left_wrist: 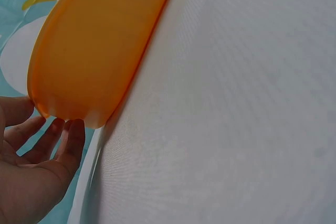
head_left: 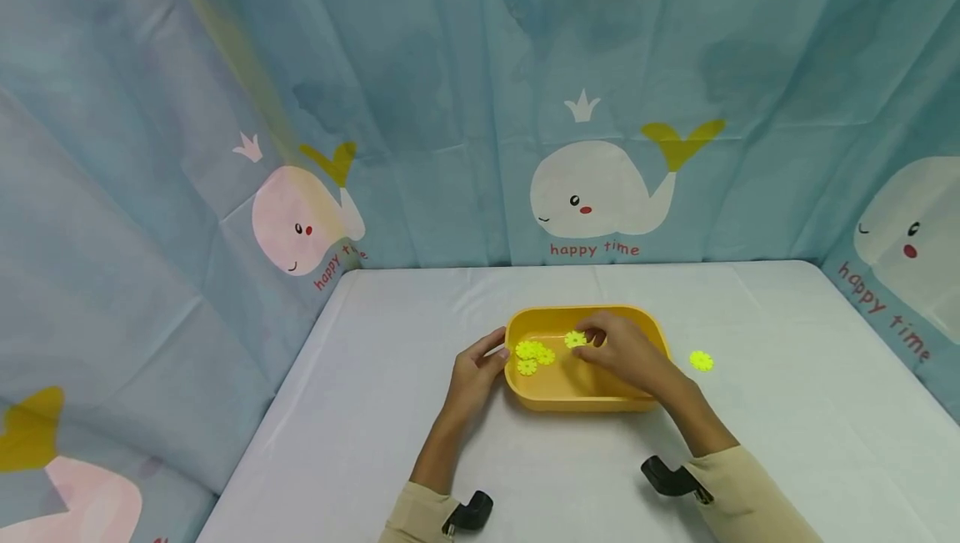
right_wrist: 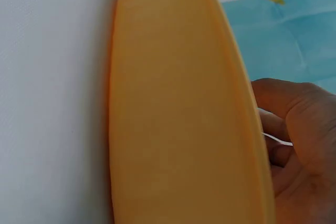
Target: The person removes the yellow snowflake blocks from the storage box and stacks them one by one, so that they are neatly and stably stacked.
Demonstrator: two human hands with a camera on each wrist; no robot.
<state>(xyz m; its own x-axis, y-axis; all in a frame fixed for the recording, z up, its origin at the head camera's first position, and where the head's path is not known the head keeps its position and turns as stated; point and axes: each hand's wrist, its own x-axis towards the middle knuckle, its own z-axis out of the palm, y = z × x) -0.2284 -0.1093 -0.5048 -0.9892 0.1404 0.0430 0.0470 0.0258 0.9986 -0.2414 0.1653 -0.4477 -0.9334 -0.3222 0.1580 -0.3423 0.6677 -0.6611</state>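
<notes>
A yellow plastic basin [head_left: 600,404] stands on the white-covered table. Inside, toward its left end, lie several bright yellow flower-shaped pieces [head_left: 527,367], some overlapping. My left hand [head_left: 474,374] rests its fingertips against the outside of the basin's left end; the left wrist view shows the fingers [left_wrist: 73,137] touching that wall, slightly bent. Over the basin, my right hand [head_left: 622,353] pinches one flower-shaped piece [head_left: 575,339] between thumb and forefinger. From the right wrist, the basin wall [right_wrist: 178,103] hides the fingertips and the piece.
One more yellow flower-shaped piece [head_left: 701,360] lies on the white tablecloth [head_left: 780,409] to the right of the basin. A blue curtain [head_left: 450,193] printed with whales rises behind the table and along its sides. Black camera mounts [head_left: 472,512] sit at both wrists.
</notes>
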